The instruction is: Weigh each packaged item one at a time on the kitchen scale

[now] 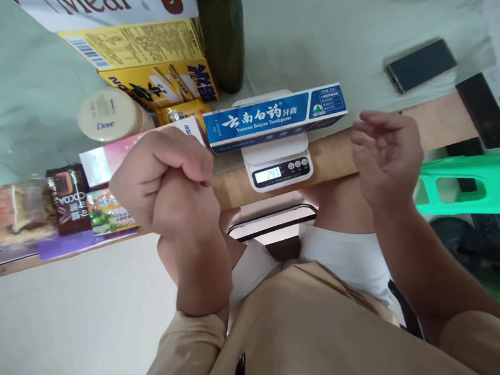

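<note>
A blue and white toothpaste box lies across the small white kitchen scale. The scale's lit display seems to read 247, and its plate is mostly covered by the box. My left hand is closed in a fist in front of a pink and white box, left of the scale; nothing shows sticking out of it. To the right of the scale is my right hand, its fingers loosely bent and partly apart, with nothing seen in it. Neither hand touches the toothpaste box.
A Dove jar, a yellow box and a dark bottle stand behind. Snack packs, including a brown cocoa pack, line the left edge. A phone lies at the right, above a green plastic stool.
</note>
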{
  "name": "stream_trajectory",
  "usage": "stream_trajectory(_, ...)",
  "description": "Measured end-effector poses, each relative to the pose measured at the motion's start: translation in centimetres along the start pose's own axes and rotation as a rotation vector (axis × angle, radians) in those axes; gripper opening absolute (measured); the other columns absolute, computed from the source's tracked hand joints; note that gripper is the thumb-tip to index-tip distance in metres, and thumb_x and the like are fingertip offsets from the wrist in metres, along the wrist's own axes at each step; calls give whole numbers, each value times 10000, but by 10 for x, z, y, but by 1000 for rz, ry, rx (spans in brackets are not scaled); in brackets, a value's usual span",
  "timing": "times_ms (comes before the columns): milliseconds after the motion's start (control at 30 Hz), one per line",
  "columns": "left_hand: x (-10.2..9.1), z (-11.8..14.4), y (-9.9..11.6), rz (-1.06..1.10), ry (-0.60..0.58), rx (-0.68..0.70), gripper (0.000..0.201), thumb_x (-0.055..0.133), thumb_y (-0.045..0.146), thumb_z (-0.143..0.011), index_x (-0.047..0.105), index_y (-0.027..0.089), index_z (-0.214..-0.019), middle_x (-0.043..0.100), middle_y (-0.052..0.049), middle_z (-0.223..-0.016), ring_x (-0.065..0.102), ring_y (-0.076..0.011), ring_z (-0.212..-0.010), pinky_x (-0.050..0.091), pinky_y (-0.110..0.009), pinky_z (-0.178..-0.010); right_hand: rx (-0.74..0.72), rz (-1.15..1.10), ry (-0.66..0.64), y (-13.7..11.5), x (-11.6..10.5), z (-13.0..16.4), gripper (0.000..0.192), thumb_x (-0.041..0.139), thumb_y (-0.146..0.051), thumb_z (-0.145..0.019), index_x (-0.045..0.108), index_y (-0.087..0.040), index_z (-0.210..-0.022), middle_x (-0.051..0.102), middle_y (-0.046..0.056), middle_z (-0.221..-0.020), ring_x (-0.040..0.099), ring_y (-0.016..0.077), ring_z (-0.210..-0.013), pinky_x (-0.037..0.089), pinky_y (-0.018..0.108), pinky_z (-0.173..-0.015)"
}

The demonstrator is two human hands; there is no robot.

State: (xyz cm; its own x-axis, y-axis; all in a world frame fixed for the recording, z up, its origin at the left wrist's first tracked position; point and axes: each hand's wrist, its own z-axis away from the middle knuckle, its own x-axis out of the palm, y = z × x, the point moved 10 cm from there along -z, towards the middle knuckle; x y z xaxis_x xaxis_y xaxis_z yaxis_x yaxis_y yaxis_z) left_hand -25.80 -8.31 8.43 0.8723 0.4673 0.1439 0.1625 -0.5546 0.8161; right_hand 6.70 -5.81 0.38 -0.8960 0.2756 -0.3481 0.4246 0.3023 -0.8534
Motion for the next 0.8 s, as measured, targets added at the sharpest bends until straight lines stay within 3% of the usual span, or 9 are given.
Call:
stream_trajectory(67, -3, -1, 1, 17, 33, -39, 221, 402, 66, -695, 431, 254, -583, 341, 17, -505, 301, -108, -439, 239, -267, -471, -112, 115, -129, -25, 21, -17, 427, 701, -340, -835, 624, -263, -1249, 716, 93, -1262, 742, 228, -1094, 643, 430, -930)
stream_trajectory(133, -5, -2, 0, 9, 65, -84, 268, 353, 132, -858, 469, 241, -642, 331, 19, -514, 316, -96, -429, 236, -243, -461, -188, 246, -259, -48, 47, -33, 412, 700, -284, -817, 635, -274, -1224, 729, 79, -1213, 737, 241, -1068, 638, 459, -956)
stream_trajectory(233, -7, -3, -1, -3, 79, -101, 378, 247, 262, -995, 518, 222, -735, 334, 25, -543, 385, -70, -416, 265, -204, -461, -196, 357, -438, -65, 85, -56, 353, 742, -288, -790, 650, -317, -1128, 714, 71, -1231, 663, 318, -1260, 582, 545, -1108)
stream_trajectory(333, -7, -3, -5, -19, 54, -99, 363, 256, 267, -974, 531, 213, -743, 326, 18, -602, 444, -54, -434, 295, -193, -484, -213, 398, -602, -65, 120, -70, 395, 802, -319, -734, 648, -355, -1096, 700, 45, -1315, 580, 371, -1372, 554, 595, -1146)
stream_trajectory(467, -5, -3, -10, 30, 23, -108, 335, 329, 350, -947, 516, 223, -700, 333, 10, -615, 437, -64, -441, 297, -208, -460, -206, 384, -757, -46, 146, -78, 505, 847, -379, -686, 639, -396, -1146, 736, -4, -1296, 620, 371, -1315, 607, 563, -1044)
stream_trajectory(567, -2, -3, -12, 24, 10, -145, 336, 391, 435, -922, 519, 237, -682, 372, 6, -569, 413, -92, -433, 298, -247, -445, -189, 441, -787, -38, 148, -79, 548, 863, -387, -666, 666, -377, -1177, 755, 11, -1267, 662, 384, -1254, 614, 548, -987)
stream_trajectory(667, 1, -1, -11, -48, 5, -194, 305, 416, 436, -900, 522, 253, -679, 407, -8, -565, 439, -137, -453, 294, -290, -449, -168, 517, -780, -39, 131, -78, 591, 857, -386, -689, 680, -348, -1252, 761, 30, -1285, 696, 388, -1209, 602, 549, -987)
stream_trajectory(733, 4, 1, -8, -101, 5, -195, 306, 428, 453, -893, 517, 267, -668, 405, -11, -548, 449, -164, -465, 286, -316, -451, -137, 518, -727, -40, 102, -81, 598, 848, -397, -729, 680, -335, -1300, 759, 32, -1306, 717, 360, -1194, 601, 524, -1011)
stream_trajectory(800, 5, 2, -4, -101, 20, -165, 341, 455, 514, -880, 527, 271, -652, 402, -4, -519, 435, -167, -461, 259, -330, -451, -104, 528, -619, -36, 56, -87, 624, 855, -395, -751, 679, -321, -1346, 758, 41, -1320, 735, 319, -1178, 603, 482, -1035)
